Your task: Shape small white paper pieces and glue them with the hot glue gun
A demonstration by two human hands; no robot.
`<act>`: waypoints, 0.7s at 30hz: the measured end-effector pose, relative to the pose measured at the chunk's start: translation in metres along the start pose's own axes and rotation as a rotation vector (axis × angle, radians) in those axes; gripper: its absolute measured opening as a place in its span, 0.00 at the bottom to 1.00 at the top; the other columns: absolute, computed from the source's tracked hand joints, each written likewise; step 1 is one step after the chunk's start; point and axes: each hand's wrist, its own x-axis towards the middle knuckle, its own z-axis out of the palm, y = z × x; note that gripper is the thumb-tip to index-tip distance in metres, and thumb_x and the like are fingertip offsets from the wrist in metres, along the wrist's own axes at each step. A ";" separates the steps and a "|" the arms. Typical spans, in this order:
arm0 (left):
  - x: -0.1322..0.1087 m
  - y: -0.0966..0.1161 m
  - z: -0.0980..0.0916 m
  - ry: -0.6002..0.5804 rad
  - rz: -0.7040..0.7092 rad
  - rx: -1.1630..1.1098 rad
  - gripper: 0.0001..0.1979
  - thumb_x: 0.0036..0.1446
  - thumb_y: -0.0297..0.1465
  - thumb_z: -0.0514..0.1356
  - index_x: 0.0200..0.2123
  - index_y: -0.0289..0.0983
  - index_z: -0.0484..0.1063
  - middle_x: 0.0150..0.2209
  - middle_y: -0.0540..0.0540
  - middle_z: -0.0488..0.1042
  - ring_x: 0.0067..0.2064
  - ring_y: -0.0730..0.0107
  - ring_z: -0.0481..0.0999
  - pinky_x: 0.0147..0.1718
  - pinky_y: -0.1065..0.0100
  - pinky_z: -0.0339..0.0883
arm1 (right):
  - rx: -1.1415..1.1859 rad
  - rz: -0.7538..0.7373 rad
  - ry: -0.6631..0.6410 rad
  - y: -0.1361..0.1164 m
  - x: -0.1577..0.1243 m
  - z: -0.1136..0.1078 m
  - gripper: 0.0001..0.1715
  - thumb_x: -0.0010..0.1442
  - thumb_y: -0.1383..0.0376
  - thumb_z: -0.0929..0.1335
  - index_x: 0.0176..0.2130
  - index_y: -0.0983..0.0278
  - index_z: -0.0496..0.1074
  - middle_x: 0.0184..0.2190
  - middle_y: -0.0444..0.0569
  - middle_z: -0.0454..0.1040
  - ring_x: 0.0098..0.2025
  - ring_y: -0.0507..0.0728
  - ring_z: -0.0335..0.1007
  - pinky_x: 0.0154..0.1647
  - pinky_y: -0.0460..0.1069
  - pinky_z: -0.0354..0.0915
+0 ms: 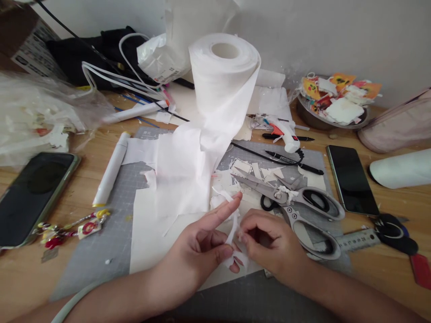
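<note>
Both my hands meet over a white sheet (pixel 151 233) on the grey cutting mat (pixel 94 251), near its front edge. My left hand (pixel 202 251) has its forefinger stretched out and its thumb and other fingers pinching a small white paper strip (pixel 233 226). My right hand (pixel 269 242) is curled, its fingertips pinching the same strip from the right. Just behind my right hand lie large grey-handled scissors (pixel 296 202), open, amid white paper scraps (pixel 256 172). A big roll of white tissue (pixel 224 76) stands upright behind, its loose end draped down to the sheet.
A white glue stick (pixel 111 168) and a beaded charm (pixel 72 226) lie left on the mat; a phone (pixel 32 195) lies beyond. Right: a glue gun (pixel 286 134), black pens (pixel 292 161), a second phone (pixel 352 179), a steel ruler (pixel 358 240), a bowl of scraps (pixel 336 101).
</note>
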 end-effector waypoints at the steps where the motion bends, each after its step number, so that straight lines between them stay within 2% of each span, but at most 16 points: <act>1: 0.000 0.000 -0.001 -0.001 0.011 -0.006 0.34 0.52 0.29 0.62 0.60 0.50 0.53 0.23 0.53 0.74 0.25 0.78 0.71 0.31 0.75 0.64 | -0.005 -0.017 -0.017 -0.001 0.000 0.000 0.08 0.50 0.75 0.64 0.24 0.64 0.65 0.22 0.43 0.65 0.26 0.50 0.61 0.26 0.44 0.59; 4: 0.000 -0.001 -0.002 -0.012 0.017 -0.010 0.34 0.52 0.28 0.62 0.60 0.51 0.53 0.23 0.53 0.75 0.25 0.79 0.70 0.30 0.76 0.63 | -0.005 -0.030 -0.050 -0.002 0.000 0.000 0.08 0.49 0.75 0.64 0.23 0.64 0.65 0.22 0.42 0.65 0.25 0.49 0.60 0.26 0.44 0.59; 9: 0.001 -0.001 0.001 -0.030 -0.041 -0.003 0.35 0.50 0.28 0.63 0.60 0.49 0.54 0.23 0.53 0.75 0.25 0.79 0.71 0.30 0.75 0.64 | 0.081 0.069 -0.005 0.001 -0.002 -0.001 0.02 0.54 0.70 0.64 0.30 0.64 0.66 0.24 0.42 0.65 0.25 0.49 0.60 0.26 0.44 0.59; 12: 0.001 -0.001 0.002 -0.046 -0.050 -0.001 0.34 0.50 0.27 0.63 0.59 0.49 0.56 0.23 0.54 0.74 0.24 0.79 0.71 0.29 0.76 0.64 | 0.113 0.107 -0.012 0.004 -0.002 0.000 0.02 0.54 0.69 0.64 0.30 0.63 0.66 0.24 0.41 0.64 0.25 0.49 0.59 0.26 0.43 0.58; 17: -0.001 -0.002 0.000 -0.027 -0.016 0.004 0.34 0.53 0.27 0.61 0.61 0.51 0.52 0.24 0.53 0.76 0.26 0.79 0.71 0.31 0.76 0.64 | 0.070 0.067 0.008 0.004 -0.001 0.000 0.06 0.52 0.73 0.64 0.26 0.64 0.63 0.24 0.41 0.62 0.27 0.49 0.58 0.28 0.44 0.57; 21: 0.000 -0.004 -0.002 -0.036 0.027 0.025 0.34 0.53 0.29 0.61 0.60 0.51 0.53 0.25 0.53 0.76 0.25 0.80 0.70 0.30 0.76 0.63 | 0.088 0.029 0.004 0.003 -0.001 0.000 0.06 0.53 0.72 0.64 0.26 0.64 0.63 0.24 0.41 0.61 0.26 0.48 0.57 0.27 0.43 0.56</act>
